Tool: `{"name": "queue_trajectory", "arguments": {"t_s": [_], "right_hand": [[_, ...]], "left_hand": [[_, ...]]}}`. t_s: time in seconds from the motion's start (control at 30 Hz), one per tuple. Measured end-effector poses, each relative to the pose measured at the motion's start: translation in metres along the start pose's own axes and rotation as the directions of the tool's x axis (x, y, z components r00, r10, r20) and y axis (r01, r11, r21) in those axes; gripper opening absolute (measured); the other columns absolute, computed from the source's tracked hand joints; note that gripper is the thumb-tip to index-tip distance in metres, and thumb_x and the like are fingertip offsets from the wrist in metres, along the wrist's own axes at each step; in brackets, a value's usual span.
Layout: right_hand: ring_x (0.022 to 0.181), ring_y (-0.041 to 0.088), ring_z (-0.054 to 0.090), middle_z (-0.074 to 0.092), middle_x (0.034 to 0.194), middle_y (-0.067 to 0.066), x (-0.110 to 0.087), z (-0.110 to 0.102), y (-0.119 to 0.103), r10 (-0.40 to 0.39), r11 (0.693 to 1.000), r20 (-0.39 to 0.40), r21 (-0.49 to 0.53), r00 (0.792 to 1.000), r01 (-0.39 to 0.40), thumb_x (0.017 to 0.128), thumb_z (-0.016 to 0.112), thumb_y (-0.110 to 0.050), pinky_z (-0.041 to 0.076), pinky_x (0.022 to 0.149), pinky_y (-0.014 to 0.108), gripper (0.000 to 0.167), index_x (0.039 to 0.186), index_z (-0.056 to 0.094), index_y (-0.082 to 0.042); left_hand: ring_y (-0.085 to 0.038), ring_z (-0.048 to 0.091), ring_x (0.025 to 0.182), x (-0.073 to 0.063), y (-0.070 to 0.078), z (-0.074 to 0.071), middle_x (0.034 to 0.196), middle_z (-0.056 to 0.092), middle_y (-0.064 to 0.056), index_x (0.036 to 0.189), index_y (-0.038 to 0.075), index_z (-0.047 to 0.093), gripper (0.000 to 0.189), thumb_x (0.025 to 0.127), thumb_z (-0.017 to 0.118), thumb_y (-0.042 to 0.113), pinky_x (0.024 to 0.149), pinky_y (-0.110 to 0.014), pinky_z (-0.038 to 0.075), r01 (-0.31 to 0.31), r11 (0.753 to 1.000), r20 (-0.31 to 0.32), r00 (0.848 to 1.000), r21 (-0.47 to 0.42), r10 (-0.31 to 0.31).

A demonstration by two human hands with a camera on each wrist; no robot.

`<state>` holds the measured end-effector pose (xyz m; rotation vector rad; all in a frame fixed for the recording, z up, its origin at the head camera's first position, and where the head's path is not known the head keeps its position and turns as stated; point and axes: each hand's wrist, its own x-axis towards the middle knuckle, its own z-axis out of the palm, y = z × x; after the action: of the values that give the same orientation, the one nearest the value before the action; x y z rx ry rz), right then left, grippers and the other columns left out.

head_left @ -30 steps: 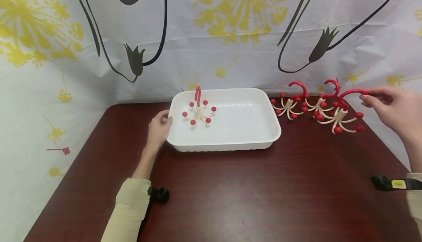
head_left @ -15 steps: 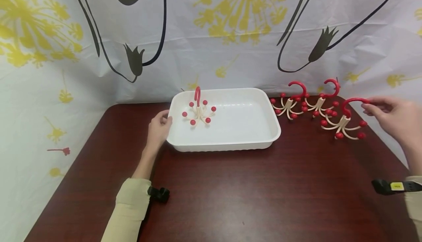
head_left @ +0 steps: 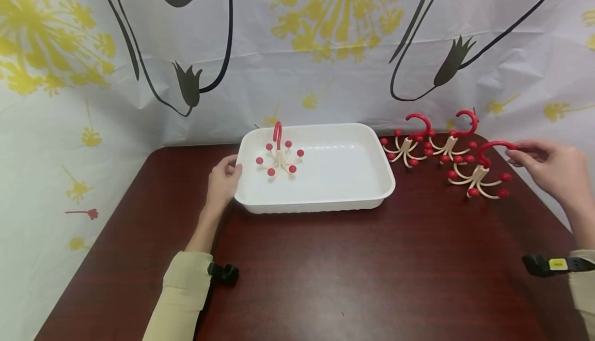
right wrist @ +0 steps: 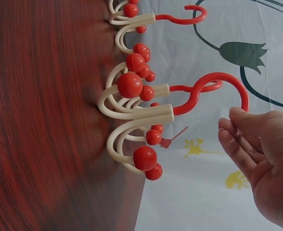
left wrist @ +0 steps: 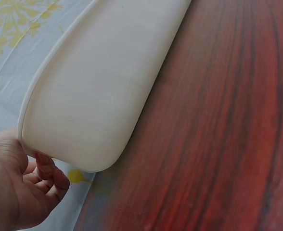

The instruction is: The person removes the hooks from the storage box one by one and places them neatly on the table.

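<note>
My right hand [head_left: 555, 170] pinches the tip of a red hook on a multi-arm hanger [head_left: 480, 172], at the right of the head view. This hanger has a cream stem, curved cream arms and red ball ends. In the right wrist view its arms sit right at the table surface, and thumb and fingers meet at the hook end [right wrist: 246, 96]. My left hand [head_left: 223, 182] grips the left rim of a white tray [head_left: 321, 207], fingers curled under the edge in the left wrist view. A matching hanger [head_left: 279, 158] stands upright inside the tray's left part.
Two more such hangers, one [head_left: 406, 145] beside the tray's right end and another [head_left: 449, 145] further right, stand near the back edge of the dark red-brown table [head_left: 372, 268]. Behind them hangs a white patterned cloth [head_left: 325, 88].
My right hand has come down a little with the hanger, whose ball ends are now lower and slightly nearer. My left hand and the tray hold still.
</note>
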<state>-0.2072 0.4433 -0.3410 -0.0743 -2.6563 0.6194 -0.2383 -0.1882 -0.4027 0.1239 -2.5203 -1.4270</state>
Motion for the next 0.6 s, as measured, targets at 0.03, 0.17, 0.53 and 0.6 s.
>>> {"name": "queue_trajectory", "arguments": {"t_s": [0.03, 0.17, 0.53, 0.6], "right_hand": [[0.059, -0.028, 0.034, 0.065, 0.101, 0.039, 0.0, 0.0, 0.001, 0.001, 1.0, 0.008, 0.002, 1.0, -0.001, 0.1, 0.062, -0.011, 0.033, 0.049, 0.01, 0.027, 0.11, 0.064, 0.014], [0.059, -0.026, 0.036, 0.065, 0.1, 0.039, 0.001, -0.002, 0.002, -0.003, 1.0, 0.029, 0.003, 1.0, 0.003, 0.1, 0.063, -0.012, 0.034, 0.05, 0.012, 0.028, 0.112, 0.063, 0.014], [0.06, -0.024, 0.04, 0.069, 0.072, -0.003, 0.004, -0.013, -0.003, 0.022, 0.997, 0.029, 0.074, 0.999, -0.024, 0.103, 0.059, -0.019, 0.032, 0.057, 0.011, 0.035, 0.117, 0.061, 0.013], [0.06, -0.024, 0.04, 0.061, 0.067, -0.019, 0.004, -0.016, -0.007, 0.024, 0.996, 0.018, 0.087, 1.0, -0.025, 0.103, 0.059, -0.02, 0.032, 0.057, 0.011, 0.036, 0.117, 0.061, 0.013]], "left_hand": [[-0.03, 0.063, 0.081, 0.0, 0.0, 0.0, 0.097, 0.066, -0.021, 0.141, 0.002, 0.056, 0.041, 0.104, 0.053, 0.021, 0.067, -0.028, 0.049, -0.003, 1.0, 0.0, 1.0, -0.001, 0.003], [-0.03, 0.063, 0.081, 0.0, 0.001, -0.001, 0.096, 0.067, -0.021, 0.14, 0.002, 0.056, 0.041, 0.104, 0.054, 0.02, 0.067, -0.028, 0.048, -0.009, 1.0, 0.0, 1.0, -0.001, 0.009], [-0.03, 0.063, 0.081, 0.0, 0.0, 0.0, 0.097, 0.067, -0.021, 0.141, 0.002, 0.056, 0.041, 0.104, 0.054, 0.02, 0.067, -0.028, 0.048, -0.004, 1.0, -0.001, 1.0, -0.008, 0.004], [-0.03, 0.063, 0.081, 0.0, 0.0, 0.0, 0.097, 0.067, -0.021, 0.141, 0.002, 0.056, 0.041, 0.104, 0.053, 0.02, 0.067, -0.027, 0.048, -0.003, 1.0, 0.001, 1.0, -0.006, 0.003]]}}
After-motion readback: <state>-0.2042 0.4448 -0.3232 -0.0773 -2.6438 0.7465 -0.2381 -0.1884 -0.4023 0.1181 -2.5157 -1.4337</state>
